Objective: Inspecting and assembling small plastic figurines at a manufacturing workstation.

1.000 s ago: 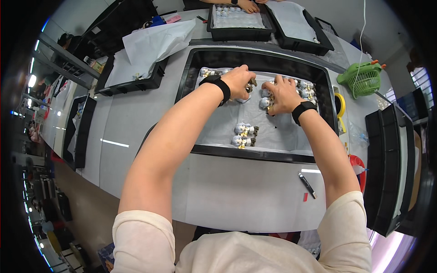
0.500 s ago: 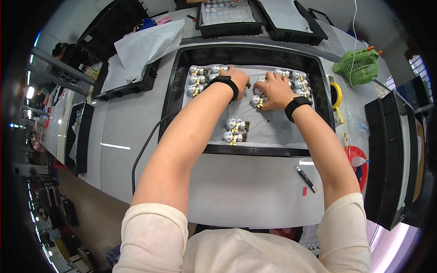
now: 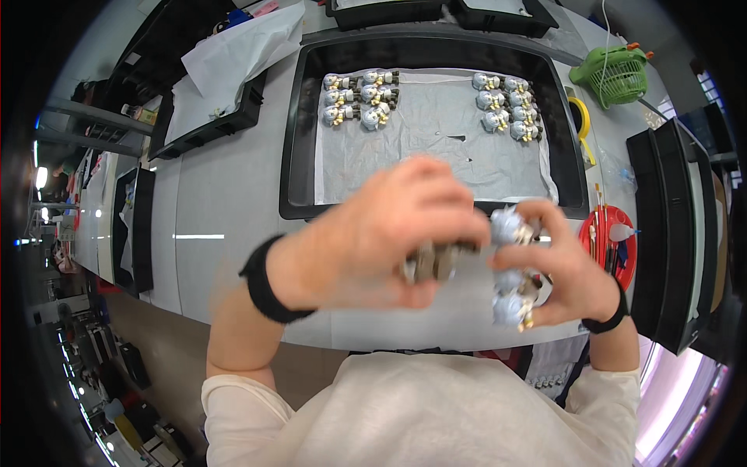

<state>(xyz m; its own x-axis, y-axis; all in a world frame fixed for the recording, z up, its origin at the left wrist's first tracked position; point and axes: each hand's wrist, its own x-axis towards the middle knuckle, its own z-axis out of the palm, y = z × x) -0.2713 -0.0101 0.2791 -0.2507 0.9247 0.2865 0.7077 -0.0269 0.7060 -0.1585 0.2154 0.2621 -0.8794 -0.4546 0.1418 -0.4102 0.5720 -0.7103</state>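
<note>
While the left hand grips blurred brown items, the right hand clasps blue-haired figurines

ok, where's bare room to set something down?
In the tray: white liner between left figurines and right figurines, down toward the near wall, bar small dark scraps. On the table: left strip between tray and far-left black bin. Crowded: right of the tray, yellow tape and red dish; in front, left hand and right hand.

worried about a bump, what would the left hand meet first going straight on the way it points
The left hand would likely meet the blue-haired figurines in the right hand, though depth is unclear.
</note>
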